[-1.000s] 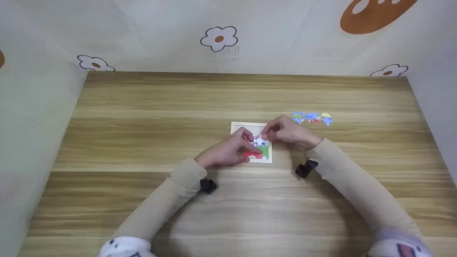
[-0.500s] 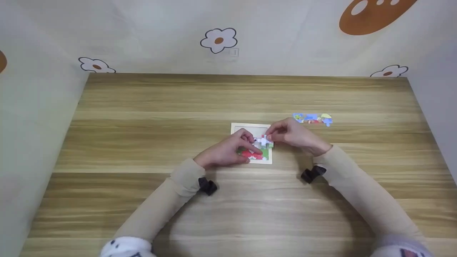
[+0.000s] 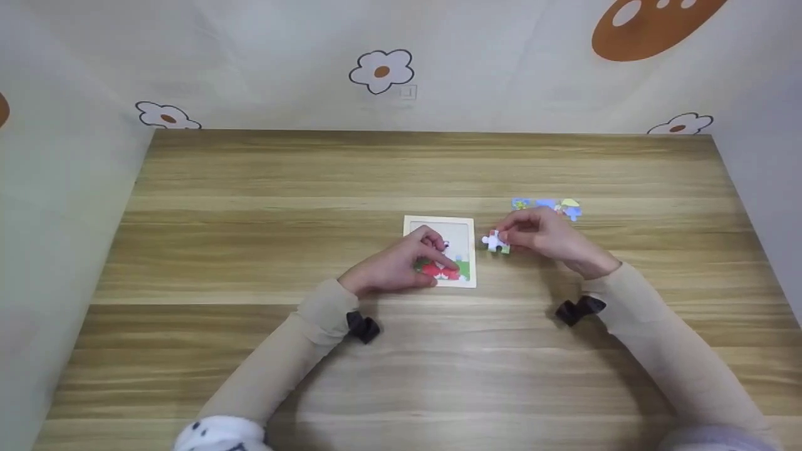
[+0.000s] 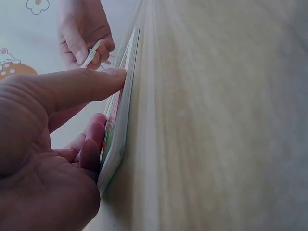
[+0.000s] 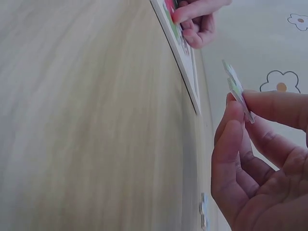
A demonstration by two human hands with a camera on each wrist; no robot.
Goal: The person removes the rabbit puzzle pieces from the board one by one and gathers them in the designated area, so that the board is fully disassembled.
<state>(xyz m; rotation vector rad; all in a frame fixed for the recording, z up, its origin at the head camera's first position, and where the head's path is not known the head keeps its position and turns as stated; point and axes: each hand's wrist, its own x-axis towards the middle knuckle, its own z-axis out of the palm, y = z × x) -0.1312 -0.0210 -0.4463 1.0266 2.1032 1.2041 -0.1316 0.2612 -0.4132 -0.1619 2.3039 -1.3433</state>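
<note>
the puzzle piece (image 3: pixel 495 242), white with a green edge, is being pinched between the thumb and fingers (image 5: pixel 231 120) of the right hand (image 3: pixel 544 238), lifted clear of the surface (image 3: pixel 250 250) just to the right of the puzzle tray (image 3: pixel 463 233). in the right wrist view the piece (image 5: pixel 236 86) is standing on edge above the wood, its flat faces turned sideways and its white knob pointing back toward the tray (image 5: pixel 185 62); its long axis is hard to tell.

the left hand (image 3: pixel 395 269) is resting on the tray's lower left part, fingers (image 4: pixel 94 144) loosely curled and pressing down on the red and green pieces (image 3: pixel 443 270) already seated there, thumb lying along the tray's edge (image 4: pixel 120 120). the tray's upper half is showing bare board.

behind the right hand, a row of loose joined pieces (image 3: pixel 551 205) in blue, yellow and red is lying on the wood, partly hidden by the knuckles. nothing is standing between the held piece and the tray.

the surface is pale wood-grain with long horizontal bands, and cream walls printed with white flowers (image 3: pixel 381 70) and an orange shape (image 3: pixel 651 28) are closing it in on three sides.
</note>
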